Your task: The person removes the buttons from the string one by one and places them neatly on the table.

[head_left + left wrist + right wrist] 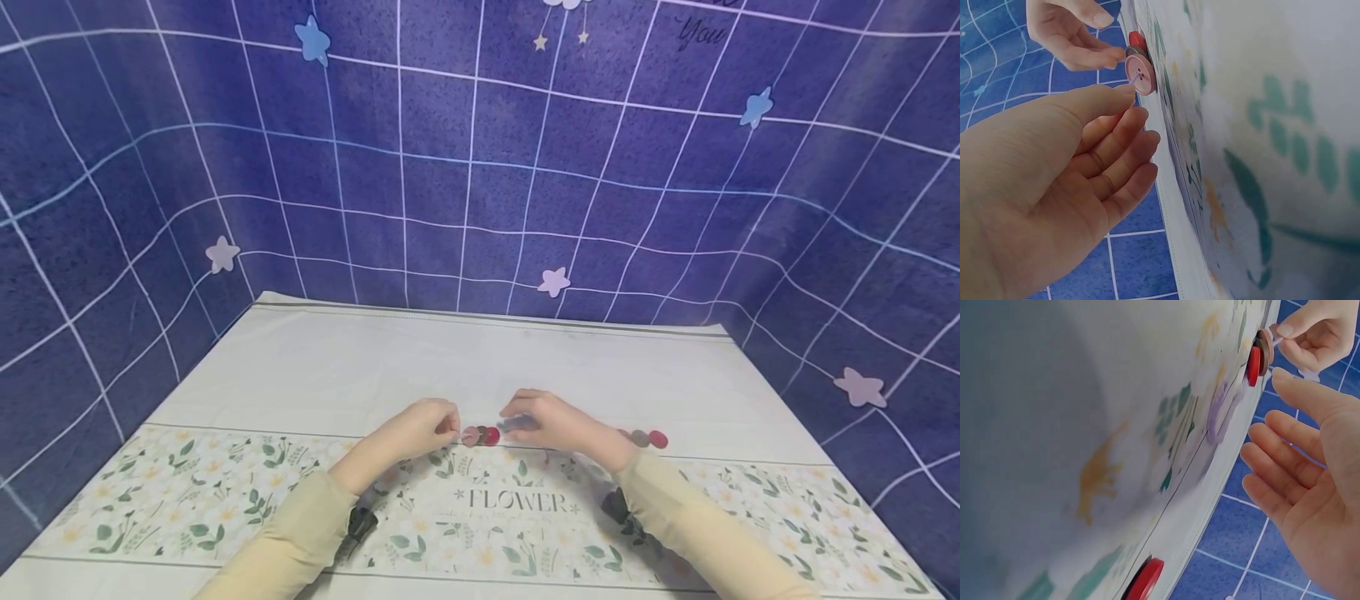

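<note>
Three buttons stand in a row on the tablecloth: a pink button (1140, 74), a brown button (1264, 355) and a red button (492, 436). My left hand (427, 427) pinches the short end of a lilac string (1134, 79) between thumb and forefinger, where it comes out of the pink button's holes. On the red side a lilac length of string (1218, 419) lies curved on the cloth. My right hand (551, 421) hovers just right of the buttons, fingers loosely bent and apart, holding nothing.
By my right forearm lies a second group with a grey-brown button (640, 438) and a red button (658, 439), partly hidden by the wrist. A floral printed band (300, 492) crosses the white tablecloth (360, 350). A blue gridded curtain (435, 192) hangs behind.
</note>
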`<state>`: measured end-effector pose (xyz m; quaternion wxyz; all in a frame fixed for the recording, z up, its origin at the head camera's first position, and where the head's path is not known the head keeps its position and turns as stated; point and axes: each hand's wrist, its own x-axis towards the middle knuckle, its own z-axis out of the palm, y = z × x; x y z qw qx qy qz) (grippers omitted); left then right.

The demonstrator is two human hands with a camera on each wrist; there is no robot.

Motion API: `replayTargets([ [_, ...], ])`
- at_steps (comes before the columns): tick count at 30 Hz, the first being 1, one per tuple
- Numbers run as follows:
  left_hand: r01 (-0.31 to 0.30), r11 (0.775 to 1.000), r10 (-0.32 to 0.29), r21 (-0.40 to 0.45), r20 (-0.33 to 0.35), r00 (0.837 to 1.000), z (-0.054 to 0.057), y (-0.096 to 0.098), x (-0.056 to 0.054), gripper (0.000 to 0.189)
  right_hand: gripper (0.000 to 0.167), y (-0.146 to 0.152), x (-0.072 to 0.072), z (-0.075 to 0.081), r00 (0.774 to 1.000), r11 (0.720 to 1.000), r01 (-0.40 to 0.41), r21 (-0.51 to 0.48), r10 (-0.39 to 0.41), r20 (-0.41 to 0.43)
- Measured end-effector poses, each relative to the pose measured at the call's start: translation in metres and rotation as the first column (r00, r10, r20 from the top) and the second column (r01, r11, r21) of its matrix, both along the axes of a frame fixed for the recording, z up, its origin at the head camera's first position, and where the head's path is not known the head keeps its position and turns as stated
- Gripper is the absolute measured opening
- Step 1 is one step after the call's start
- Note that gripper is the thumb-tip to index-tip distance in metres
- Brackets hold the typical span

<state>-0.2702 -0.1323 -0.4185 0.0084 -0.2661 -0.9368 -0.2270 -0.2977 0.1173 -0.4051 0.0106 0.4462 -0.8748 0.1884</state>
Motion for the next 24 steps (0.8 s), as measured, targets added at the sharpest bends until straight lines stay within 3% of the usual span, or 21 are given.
replayTargets([
  [11,0.002,1.000,-0.002,-0.006,0.016,1.000,0.002,0.002,0.000,0.011,0.032,-0.009,-0.001,-0.001,0.997,0.997,-0.074,-0.024,0.074,-0.017],
  [24,0.004,1.000,-0.004,0.002,0.033,0.999,0.003,0.001,0.001,0.010,0.036,-0.016,-0.002,-0.002,0.997,0.997,-0.081,0.009,0.081,0.019],
])
